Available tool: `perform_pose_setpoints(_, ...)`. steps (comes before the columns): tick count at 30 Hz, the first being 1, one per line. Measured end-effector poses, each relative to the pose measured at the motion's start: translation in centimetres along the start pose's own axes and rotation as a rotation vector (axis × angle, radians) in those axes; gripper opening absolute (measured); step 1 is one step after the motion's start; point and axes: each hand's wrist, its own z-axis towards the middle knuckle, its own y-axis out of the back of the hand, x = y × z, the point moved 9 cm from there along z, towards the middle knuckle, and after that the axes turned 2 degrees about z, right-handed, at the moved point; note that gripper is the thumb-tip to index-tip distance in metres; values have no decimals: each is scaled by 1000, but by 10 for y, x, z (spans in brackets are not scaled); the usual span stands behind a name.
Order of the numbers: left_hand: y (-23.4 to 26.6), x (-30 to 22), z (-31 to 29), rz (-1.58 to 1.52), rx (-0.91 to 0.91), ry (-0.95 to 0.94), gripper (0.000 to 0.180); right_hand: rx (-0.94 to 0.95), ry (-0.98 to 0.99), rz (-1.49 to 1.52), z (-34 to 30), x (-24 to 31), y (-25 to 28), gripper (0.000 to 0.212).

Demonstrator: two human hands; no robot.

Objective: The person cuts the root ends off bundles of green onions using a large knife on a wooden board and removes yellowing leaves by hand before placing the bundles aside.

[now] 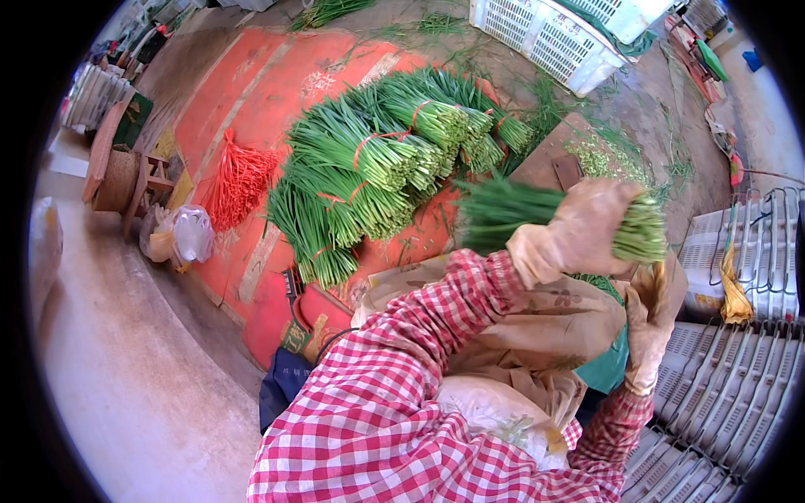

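A loose bunch of garlic chives (513, 215) is in my gloved left hand (579, 225), whose fingers wrap round it near the pale cut ends. The bunch lies sideways above my lap, leaves to the left, and its leaf tips are smeared by motion. My gloved right hand (649, 327) is just below the cut ends, fingers stretched upward, with nothing visible in it. Tied bundles of garlic chives (369, 163) with red bands are piled ahead on a red mat (277, 92). Brown cloth (537, 323) covers my lap.
Red ties (239, 180) lie in a heap left of the pile, near a clear plastic bag (193, 233) and a wooden stool (138, 189). White crates (545, 46) stand at the back; grey crates (713, 377) line the right. Trimmings (616, 155) litter a brown board (549, 155).
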Motion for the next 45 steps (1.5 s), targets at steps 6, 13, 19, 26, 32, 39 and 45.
perform_pose_setpoints(6, -92, 56, -85, -465, 628, 598, 86, -192, -501, 325, -57, -138, 52, 48)
perform_pose_setpoints(13, -115, 84, -110, -602, 839, 828, 72, -229, -554, 429, -50, -179, 17, 32)
perform_pose_setpoints(19, -102, 81, -112, -530, 828, 772, 74, -66, -576, 541, -14, -187, -19, 27)
perform_pose_setpoints(26, -105, 99, -115, -554, 762, 832, 75, 136, -580, 325, 22, -208, -48, 32)
perform_pose_setpoints(32, -104, 136, -124, -756, 687, 1031, 68, -29, -293, -75, 96, -262, -69, 36)
perform_pose_setpoints(39, -81, 208, -141, -443, 477, 1218, 62, 291, -322, -494, 107, -315, -146, 68)
perform_pose_setpoints(45, -116, 246, -64, 280, 709, 861, 70, 129, -139, -418, 114, -338, -156, 82)
